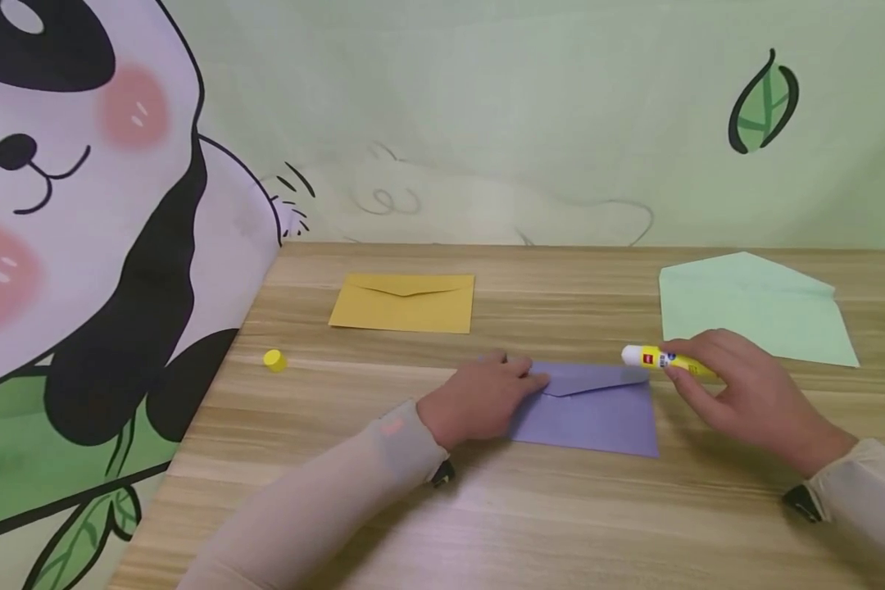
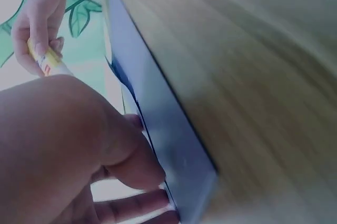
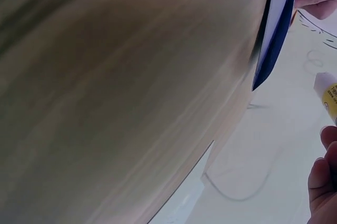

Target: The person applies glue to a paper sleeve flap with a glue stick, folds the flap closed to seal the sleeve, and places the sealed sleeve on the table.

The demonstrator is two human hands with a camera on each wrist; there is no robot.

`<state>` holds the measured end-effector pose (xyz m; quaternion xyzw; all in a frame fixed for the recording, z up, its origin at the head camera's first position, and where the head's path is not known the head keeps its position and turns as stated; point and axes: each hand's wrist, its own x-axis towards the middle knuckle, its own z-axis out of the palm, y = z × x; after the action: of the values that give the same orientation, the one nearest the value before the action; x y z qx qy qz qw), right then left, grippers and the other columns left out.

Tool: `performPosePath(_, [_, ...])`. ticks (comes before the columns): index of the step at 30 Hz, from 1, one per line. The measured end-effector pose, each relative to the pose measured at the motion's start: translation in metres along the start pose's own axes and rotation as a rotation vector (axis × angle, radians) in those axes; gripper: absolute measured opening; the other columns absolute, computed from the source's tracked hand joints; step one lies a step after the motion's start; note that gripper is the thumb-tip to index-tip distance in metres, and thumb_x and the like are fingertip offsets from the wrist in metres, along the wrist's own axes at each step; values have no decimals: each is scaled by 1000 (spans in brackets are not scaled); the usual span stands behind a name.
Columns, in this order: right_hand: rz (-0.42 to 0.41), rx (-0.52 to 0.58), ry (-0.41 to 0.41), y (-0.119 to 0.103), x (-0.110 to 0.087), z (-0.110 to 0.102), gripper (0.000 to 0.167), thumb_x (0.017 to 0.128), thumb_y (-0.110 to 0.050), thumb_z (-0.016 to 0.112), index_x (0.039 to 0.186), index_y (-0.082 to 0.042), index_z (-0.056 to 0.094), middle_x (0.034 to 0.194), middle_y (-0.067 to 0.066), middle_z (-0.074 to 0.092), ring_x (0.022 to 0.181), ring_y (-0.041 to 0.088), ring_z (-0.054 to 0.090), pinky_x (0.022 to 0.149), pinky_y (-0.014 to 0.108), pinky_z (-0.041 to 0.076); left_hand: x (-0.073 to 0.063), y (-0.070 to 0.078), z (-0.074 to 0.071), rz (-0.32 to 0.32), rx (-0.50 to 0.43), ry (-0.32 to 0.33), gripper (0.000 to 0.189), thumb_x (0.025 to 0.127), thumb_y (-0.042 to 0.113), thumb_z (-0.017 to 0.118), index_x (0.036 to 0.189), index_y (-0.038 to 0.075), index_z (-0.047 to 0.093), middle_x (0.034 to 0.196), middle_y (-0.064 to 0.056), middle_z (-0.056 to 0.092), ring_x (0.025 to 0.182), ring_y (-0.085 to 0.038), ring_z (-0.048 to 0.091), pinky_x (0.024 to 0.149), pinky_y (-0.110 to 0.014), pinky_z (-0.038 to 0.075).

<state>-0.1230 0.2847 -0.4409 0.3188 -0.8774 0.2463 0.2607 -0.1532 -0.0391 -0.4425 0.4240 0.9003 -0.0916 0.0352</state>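
Observation:
A purple envelope (image 1: pixel 586 418) lies on the table, its pointed flap (image 1: pixel 597 381) folded over and slightly raised along the right part. The left hand (image 1: pixel 481 397) rests on the envelope's left end, thumb and fingertips touching the flap. In the left wrist view that thumb (image 2: pixel 139 166) lies right at the flap's edge. Just past the envelope's right end, the right hand (image 1: pixel 755 393) grips a yellow glue stick (image 1: pixel 674 362) between thumb and fingers. Its white tip is uncapped and points left, raised above the table. The right wrist view shows only part of the glue stick (image 3: pixel 330 95).
A yellow envelope (image 1: pixel 406 310) with its flap down lies at the back left. At the back right, a mint green envelope (image 1: pixel 752 307) has its flap up. The glue stick's yellow cap (image 1: pixel 274 360) stands near the table's left edge. A panda-printed cloth (image 1: pixel 487 123) hangs behind.

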Motion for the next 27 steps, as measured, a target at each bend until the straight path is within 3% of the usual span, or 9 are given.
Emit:
performPosePath(8, [-8,6,-4,-1,0,-1,30,80,-13,73,110,-9,73,91,-5,66,85,8,55,79,22,42,5,11,2,-31,108,84,50,98,16,55,145,34,54,118,3,62,82,-18,58,55,-29,52])
performPosePath(11, [-5,2,-1,0,0,-1,30,81,-14,74,111,-10,74,91,-7,66,85,7,54,78,23,42,5,15,0,-27,152,101,50,101,15,53,145,38,52,114,4,63,77,-18,57,51,-26,49])
performPosePath(15, [7,0,-8,0,0,-1,34,78,-11,76,112,-11,74,92,-7,66,86,7,54,80,22,43,8,20,-3,-27,200,100,48,103,18,51,146,40,51,111,3,63,74,-16,57,49,-25,45])
performPosePath(18, [7,-5,-10,0,-1,-1,35,77,-10,76,112,-11,74,92,-7,66,86,8,55,80,22,43,10,22,-4,-35,220,77,46,104,21,50,146,40,51,114,3,63,79,-15,58,53,-26,49])
performPosePath(23, [15,-9,-21,1,-1,-2,34,79,-12,75,112,-11,74,93,-7,67,87,7,55,80,22,43,18,27,-6,-12,239,82,37,103,19,51,135,31,63,118,8,62,94,-12,60,65,-24,54])
performPosePath(27, [14,-8,-17,1,-1,-2,30,83,-17,74,113,-12,74,93,-7,67,87,8,55,79,23,43,26,33,-8,41,212,60,28,101,13,49,120,19,69,110,6,64,90,-13,61,70,-24,55])
